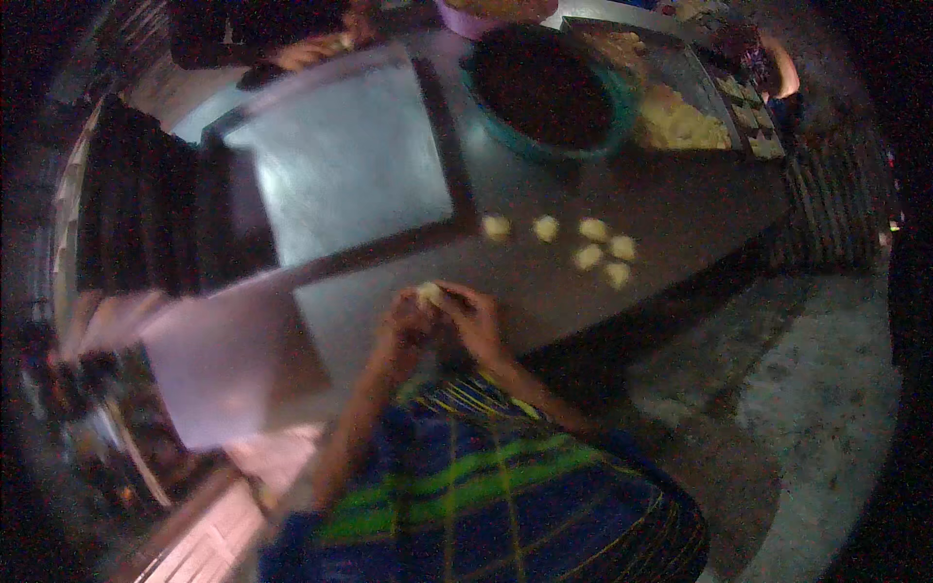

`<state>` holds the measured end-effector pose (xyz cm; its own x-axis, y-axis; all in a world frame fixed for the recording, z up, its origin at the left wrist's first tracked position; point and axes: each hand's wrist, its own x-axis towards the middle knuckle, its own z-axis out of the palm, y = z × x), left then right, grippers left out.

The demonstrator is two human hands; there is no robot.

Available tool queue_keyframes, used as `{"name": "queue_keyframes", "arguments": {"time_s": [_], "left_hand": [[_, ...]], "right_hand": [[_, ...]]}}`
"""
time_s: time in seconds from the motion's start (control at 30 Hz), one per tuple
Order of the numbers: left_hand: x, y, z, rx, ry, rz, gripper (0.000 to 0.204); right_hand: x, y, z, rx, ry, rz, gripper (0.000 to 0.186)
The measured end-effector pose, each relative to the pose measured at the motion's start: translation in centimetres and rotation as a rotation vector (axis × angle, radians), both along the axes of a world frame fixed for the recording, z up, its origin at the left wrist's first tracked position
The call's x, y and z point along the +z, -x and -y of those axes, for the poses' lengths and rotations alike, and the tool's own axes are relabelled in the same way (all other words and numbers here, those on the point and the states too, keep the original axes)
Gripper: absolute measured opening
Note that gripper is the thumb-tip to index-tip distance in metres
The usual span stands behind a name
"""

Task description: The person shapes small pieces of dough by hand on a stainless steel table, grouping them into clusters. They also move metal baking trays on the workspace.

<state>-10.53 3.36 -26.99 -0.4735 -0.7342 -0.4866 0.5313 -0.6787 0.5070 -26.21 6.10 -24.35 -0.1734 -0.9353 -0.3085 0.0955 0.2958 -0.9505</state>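
Pinching a small, pale lump of dough (429, 291) between the fingertips of the left hand (406, 323) and the right hand (474, 317), brought close together near the tabletop (544, 299), just in front of striped blue and green clothing (457, 486). Facing six similar lumps (592, 230) laid out ahead and to the right, two spaced apart and four clustered, nearer than a green tub (530, 148) of dark contents. Across from a co-worker's hand (309, 53), seen blurred beyond a large, flat metal tray (350, 160) on the left.
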Motion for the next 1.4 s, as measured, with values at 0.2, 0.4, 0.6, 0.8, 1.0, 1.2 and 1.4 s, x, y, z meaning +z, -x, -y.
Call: {"name": "queue_keyframes", "arguments": {"time_s": [0.2,0.4,0.6,0.8,1.0,1.2,1.4], "left_hand": [[1.9,1.3,-0.1,-0.099,0.319,0.41,0.022],[1.6,3.0,-0.9,-0.124,0.301,0.379,0.02],[0.9,2.6,-1.7,-0.23,0.347,0.433,0.025],[4.4,2.4,-0.8,-0.086,0.449,0.745,0.033],[9.6,3.3,0.7,0.209,1.54,1.234,0.025],[6.9,1.9,2.1,0.247,1.762,1.058,0.006],[8.2,2.5,1.3,-0.133,1.32,0.799,0.024]], "right_hand": [[1.6,2.6,0.2,0.057,0.147,-0.188,0.029],[0.5,1.4,-0.3,-0.162,0.112,0.127,0.032],[-0.2,2.8,-0.8,-0.011,0.053,0.022,0.028],[-0.4,2.5,0.2,-0.13,0.14,-0.02,0.03],[-2.4,-0.7,-1.7,0.001,0.146,0.294,0.045],[-5.0,-1.9,-2.7,0.186,-0.001,-0.013,0.046],[-1.1,-0.7,-3.8,0.207,0.029,0.041,0.044]]}}
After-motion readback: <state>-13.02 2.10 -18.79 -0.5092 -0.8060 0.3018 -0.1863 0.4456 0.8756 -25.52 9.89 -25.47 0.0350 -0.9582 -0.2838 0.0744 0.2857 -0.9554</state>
